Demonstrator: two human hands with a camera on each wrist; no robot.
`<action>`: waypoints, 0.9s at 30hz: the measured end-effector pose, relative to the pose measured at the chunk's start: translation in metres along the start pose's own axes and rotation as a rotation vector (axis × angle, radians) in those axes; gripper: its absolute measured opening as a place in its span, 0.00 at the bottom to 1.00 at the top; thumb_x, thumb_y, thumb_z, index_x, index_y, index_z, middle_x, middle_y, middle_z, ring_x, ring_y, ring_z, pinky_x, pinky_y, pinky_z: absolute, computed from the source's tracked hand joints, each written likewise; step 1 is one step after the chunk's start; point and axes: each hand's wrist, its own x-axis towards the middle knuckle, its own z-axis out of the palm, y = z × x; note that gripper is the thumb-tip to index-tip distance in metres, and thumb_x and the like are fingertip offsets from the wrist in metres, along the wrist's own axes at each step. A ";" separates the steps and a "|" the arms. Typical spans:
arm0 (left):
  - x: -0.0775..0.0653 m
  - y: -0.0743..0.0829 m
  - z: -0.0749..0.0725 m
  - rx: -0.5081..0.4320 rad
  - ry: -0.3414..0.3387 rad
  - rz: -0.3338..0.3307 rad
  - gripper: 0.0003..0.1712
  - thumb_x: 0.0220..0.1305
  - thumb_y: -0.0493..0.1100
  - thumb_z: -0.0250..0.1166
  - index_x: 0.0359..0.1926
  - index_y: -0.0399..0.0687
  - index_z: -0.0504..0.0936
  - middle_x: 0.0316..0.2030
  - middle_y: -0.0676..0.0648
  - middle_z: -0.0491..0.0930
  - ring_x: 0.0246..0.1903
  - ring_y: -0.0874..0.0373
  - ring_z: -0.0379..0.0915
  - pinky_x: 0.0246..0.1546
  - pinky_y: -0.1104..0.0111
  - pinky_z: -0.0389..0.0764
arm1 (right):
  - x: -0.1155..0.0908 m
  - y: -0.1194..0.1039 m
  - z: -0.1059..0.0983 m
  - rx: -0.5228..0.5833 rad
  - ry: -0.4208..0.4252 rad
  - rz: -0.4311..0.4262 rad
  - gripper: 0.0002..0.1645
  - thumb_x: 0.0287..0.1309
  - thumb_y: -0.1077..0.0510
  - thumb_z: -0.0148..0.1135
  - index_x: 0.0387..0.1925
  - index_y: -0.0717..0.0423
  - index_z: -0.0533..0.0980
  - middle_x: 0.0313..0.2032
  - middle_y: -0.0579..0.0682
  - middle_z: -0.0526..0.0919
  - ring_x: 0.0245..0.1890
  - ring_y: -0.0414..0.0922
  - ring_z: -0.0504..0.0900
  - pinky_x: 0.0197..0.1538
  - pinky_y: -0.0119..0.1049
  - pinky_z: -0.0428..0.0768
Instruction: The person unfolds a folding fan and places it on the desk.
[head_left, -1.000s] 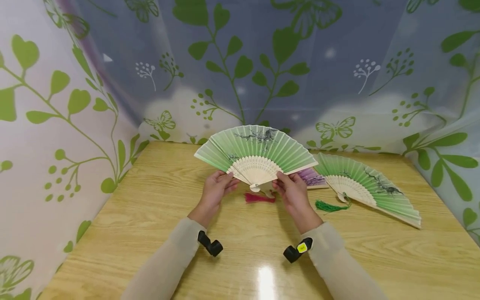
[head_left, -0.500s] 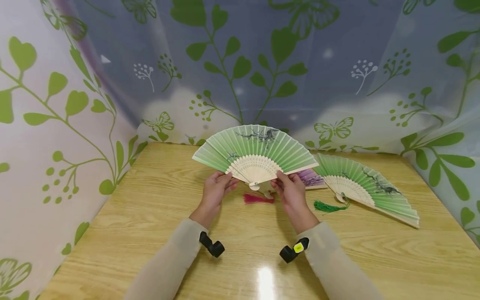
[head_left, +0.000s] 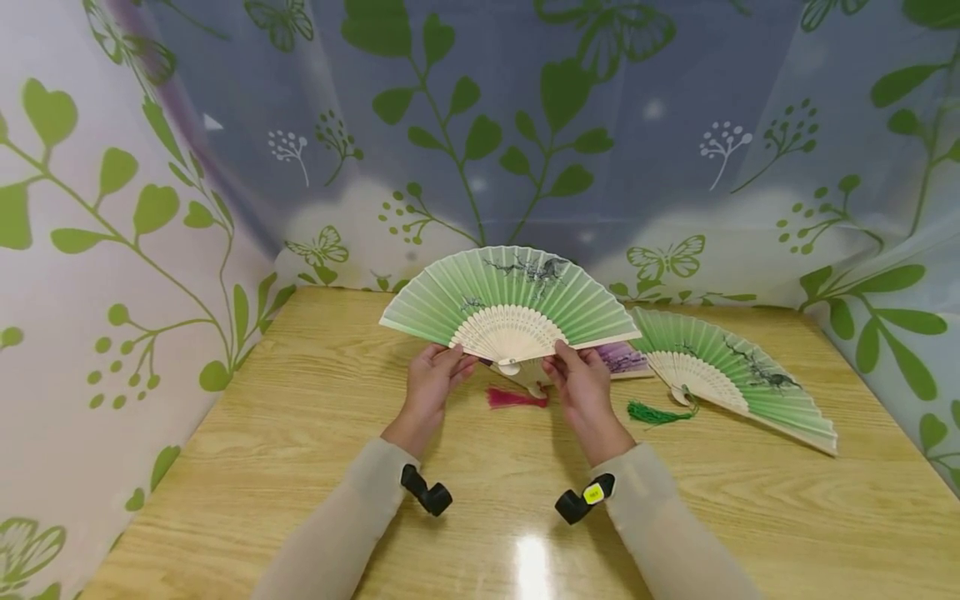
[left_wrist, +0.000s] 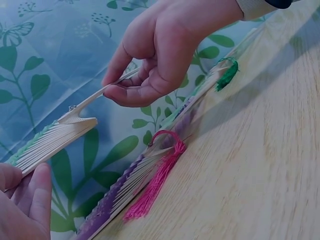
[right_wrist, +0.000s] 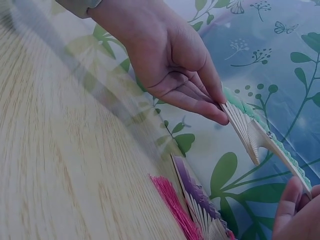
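Note:
An open green folding fan [head_left: 517,287] with a dark branch print and pale ribs is held up above the table. My left hand [head_left: 432,387] pinches its left outer rib between thumb and fingers, as the left wrist view also shows with the left hand [left_wrist: 27,200] at the lower left. On the other side, my right hand [head_left: 583,390] pinches the right outer rib; in the right wrist view the right hand [right_wrist: 295,210] is partly cut off. Behind and below the held fan lies a purple folding fan [head_left: 626,358], mostly hidden, with a pink tassel [head_left: 517,398].
A second green fan [head_left: 738,375], spread open with a green tassel [head_left: 662,412], lies on the wooden table [head_left: 300,467] at the right. Leaf-patterned cloth [head_left: 480,125] hangs behind the table and along its sides.
The held fan is spread slightly wider, and the fold near its left edge has flattened. Both hands keep their hold on the outer ribs, almost in place.

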 end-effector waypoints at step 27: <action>0.008 0.014 -0.005 -0.059 0.144 -0.015 0.05 0.72 0.33 0.55 0.36 0.41 0.67 0.27 0.51 0.79 0.29 0.62 0.80 0.34 0.77 0.84 | -0.013 0.015 0.028 0.096 0.080 0.042 0.08 0.71 0.62 0.52 0.36 0.58 0.62 0.29 0.50 0.75 0.28 0.41 0.79 0.39 0.27 0.84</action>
